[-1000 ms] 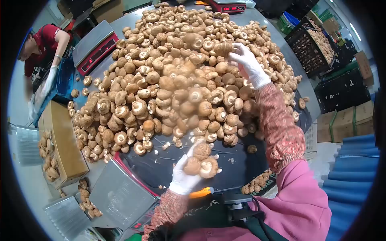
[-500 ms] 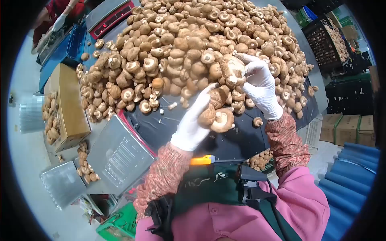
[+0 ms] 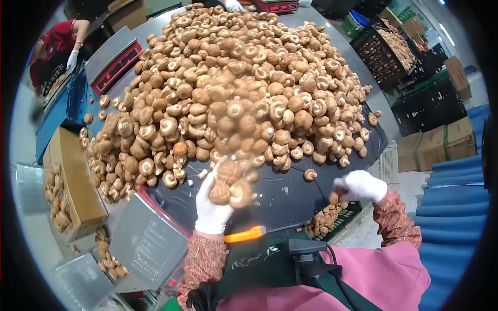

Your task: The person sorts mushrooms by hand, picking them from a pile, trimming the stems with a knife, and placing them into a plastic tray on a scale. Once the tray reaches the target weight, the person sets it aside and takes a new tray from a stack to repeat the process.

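Note:
Several brown mushrooms (image 3: pixel 228 189) rest in my left hand (image 3: pixel 210 210), which wears a white glove and has its fingers curled around them near the front of the dark table sheet. My right hand (image 3: pixel 359 186), also gloved in white, is out at the right over a dark crate (image 3: pixel 348 215) that holds mushrooms. Its fingertips are pinched on a mushroom (image 3: pixel 333 198). A large pile of mushrooms (image 3: pixel 233 93) spreads over the table in front of me.
A yellow-handled tool (image 3: pixel 245 234) lies at the near table edge. Clear plastic trays (image 3: pixel 153 238) and a cardboard box (image 3: pixel 78 181) are at the left, with a red scale (image 3: pixel 115 65) beyond. Another person (image 3: pixel 57 49) works at the upper left; a co-worker's gloved hand (image 3: pixel 233 5) shows at the top.
My right hand has moved from the pile down and right to the crate, with a mushroom in it. My left hand has shifted left and down, still holding mushrooms. The view has shifted too.

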Demonstrator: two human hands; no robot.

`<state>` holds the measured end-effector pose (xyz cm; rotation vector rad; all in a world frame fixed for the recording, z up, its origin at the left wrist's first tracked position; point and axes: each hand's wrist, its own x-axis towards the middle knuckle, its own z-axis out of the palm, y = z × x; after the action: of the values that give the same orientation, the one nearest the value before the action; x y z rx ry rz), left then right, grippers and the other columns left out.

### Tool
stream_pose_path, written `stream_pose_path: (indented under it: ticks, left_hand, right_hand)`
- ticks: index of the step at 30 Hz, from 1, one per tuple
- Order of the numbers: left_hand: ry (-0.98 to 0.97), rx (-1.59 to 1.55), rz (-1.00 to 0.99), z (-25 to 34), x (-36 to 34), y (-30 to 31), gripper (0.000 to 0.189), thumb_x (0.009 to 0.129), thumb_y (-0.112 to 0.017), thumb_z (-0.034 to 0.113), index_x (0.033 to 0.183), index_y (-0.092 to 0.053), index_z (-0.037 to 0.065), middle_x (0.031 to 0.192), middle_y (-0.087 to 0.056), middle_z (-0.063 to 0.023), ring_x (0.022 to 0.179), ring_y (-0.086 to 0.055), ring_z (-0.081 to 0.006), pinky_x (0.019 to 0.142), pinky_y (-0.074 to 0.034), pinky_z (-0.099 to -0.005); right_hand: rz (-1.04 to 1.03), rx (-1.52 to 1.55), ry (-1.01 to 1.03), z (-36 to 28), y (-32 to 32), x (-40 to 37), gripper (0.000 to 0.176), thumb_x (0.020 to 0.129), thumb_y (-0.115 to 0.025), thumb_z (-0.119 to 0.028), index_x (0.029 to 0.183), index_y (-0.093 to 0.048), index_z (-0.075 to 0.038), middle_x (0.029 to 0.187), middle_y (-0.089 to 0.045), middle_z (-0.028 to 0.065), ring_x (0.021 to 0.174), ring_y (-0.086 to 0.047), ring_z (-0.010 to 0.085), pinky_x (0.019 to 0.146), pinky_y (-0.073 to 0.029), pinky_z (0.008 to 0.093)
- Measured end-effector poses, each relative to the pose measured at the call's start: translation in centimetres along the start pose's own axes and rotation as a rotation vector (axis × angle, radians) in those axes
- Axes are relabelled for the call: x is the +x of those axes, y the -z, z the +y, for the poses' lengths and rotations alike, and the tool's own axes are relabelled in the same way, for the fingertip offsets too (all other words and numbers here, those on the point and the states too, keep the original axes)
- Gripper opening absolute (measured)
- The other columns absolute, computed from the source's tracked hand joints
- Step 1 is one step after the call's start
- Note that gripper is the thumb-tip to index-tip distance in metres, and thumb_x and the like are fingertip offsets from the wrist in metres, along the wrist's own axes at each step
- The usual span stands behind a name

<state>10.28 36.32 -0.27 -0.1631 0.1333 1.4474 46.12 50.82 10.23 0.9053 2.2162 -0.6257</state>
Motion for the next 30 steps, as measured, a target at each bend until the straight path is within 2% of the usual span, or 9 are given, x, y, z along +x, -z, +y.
stream_pose_path:
  ticks: [2,5,8,11,13,17,22,25,30]
  left_hand:
    - [0.039,-0.016,0.021,-0.3,0.6,0.4,0.056,0.103,-0.043,0.033,0.154,-0.031,0.014,0.148,-0.046,-0.0191,0.128,-0.054,-0.0397,0.096,-0.047,-0.0698]
    - [0.046,0.173,0.154,-0.9,1.5,1.4,0.063,0.098,-0.05,0.046,0.152,-0.036,0.017,0.143,-0.051,-0.0164,0.122,-0.057,-0.0416,0.093,-0.047,-0.073]
    - [0.066,0.077,0.132,-0.6,2.0,1.3,0.057,0.101,-0.047,0.031,0.155,-0.032,0.017,0.146,-0.048,-0.0176,0.123,-0.055,-0.0388,0.094,-0.048,-0.0683]
    - [0.015,0.137,0.147,-0.2,2.6,1.0,0.059,0.101,-0.049,0.03,0.154,-0.032,0.013,0.147,-0.046,-0.0174,0.127,-0.052,-0.0384,0.099,-0.046,-0.0656]
    - [-0.06,0.331,0.25,-0.3,3.3,0.6,0.068,0.097,-0.05,0.037,0.155,-0.03,0.006,0.149,-0.045,-0.0176,0.135,-0.048,-0.0366,0.11,-0.042,-0.0555]
    - [-0.086,0.325,0.262,0.6,3.8,2.9,0.069,0.096,-0.052,0.037,0.154,-0.03,0.007,0.145,-0.048,-0.0183,0.127,-0.053,-0.0406,0.105,-0.045,-0.0584]
    - [-0.111,0.305,0.322,1.4,4.3,3.5,0.076,0.094,-0.058,0.04,0.154,-0.028,0.005,0.14,-0.05,-0.0226,0.119,-0.057,-0.0444,0.099,-0.048,-0.0615]
    - [-0.1,0.263,0.286,1.4,4.0,2.6,0.077,0.093,-0.059,0.04,0.154,-0.028,0.004,0.14,-0.051,-0.0227,0.119,-0.057,-0.0437,0.099,-0.048,-0.062]
    - [-0.097,0.245,0.253,0.1,3.6,1.5,0.071,0.096,-0.054,0.037,0.155,-0.027,0.007,0.147,-0.046,-0.0201,0.13,-0.051,-0.0407,0.106,-0.044,-0.0595]
  right_hand:
    - [-0.112,-0.037,-0.061,0.7,0.3,-0.1,0.041,0.078,-0.074,-0.029,0.115,-0.068,-0.013,0.089,-0.071,0.0146,0.087,-0.07,0.0346,0.076,-0.055,0.0454]
    - [0.4,0.024,0.014,1.7,5.7,2.7,0.036,0.081,-0.07,-0.025,0.115,-0.067,-0.013,0.089,-0.07,0.0146,0.086,-0.069,0.0346,0.076,-0.055,0.0424]
    - [1.005,0.216,0.187,5.7,11.8,11.3,0.028,0.086,-0.065,-0.013,0.113,-0.066,-0.008,0.095,-0.069,0.0128,0.084,-0.067,0.0317,0.075,-0.056,0.0356]
    - [1.113,0.162,0.106,8.9,18.2,21.6,0.039,0.086,-0.067,-0.017,0.123,-0.063,-0.006,0.116,-0.066,0.0162,0.107,-0.065,0.0307,0.092,-0.052,0.0397]
    - [1.049,-0.023,0.08,10.5,20.8,28.1,0.052,0.084,-0.069,-0.021,0.132,-0.057,-0.007,0.129,-0.06,0.0176,0.121,-0.057,0.0331,0.1,-0.048,0.0432]
    - [0.63,-0.179,-0.106,9.2,23.2,34.3,0.068,0.08,-0.071,-0.02,0.144,-0.045,-0.02,0.132,-0.057,0.0164,0.122,-0.056,0.0356,0.099,-0.05,0.047]
    - [0.741,-0.194,-0.053,11.0,22.0,36.4,0.055,0.083,-0.065,-0.017,0.136,-0.052,-0.021,0.122,-0.063,0.0148,0.115,-0.061,0.0372,0.096,-0.051,0.0472]
    - [0.941,0.801,0.231,10.9,22.4,34.7,0.055,0.089,-0.07,-0.025,0.137,-0.05,-0.009,0.119,-0.064,0.0085,0.107,-0.065,0.0223,0.083,-0.056,0.0338]
    - [0.513,1.997,0.526,7.6,20.6,26.3,0.041,0.098,-0.065,-0.029,0.129,-0.058,-0.003,0.114,-0.069,0.0133,0.097,-0.069,0.0218,0.077,-0.061,0.0307]
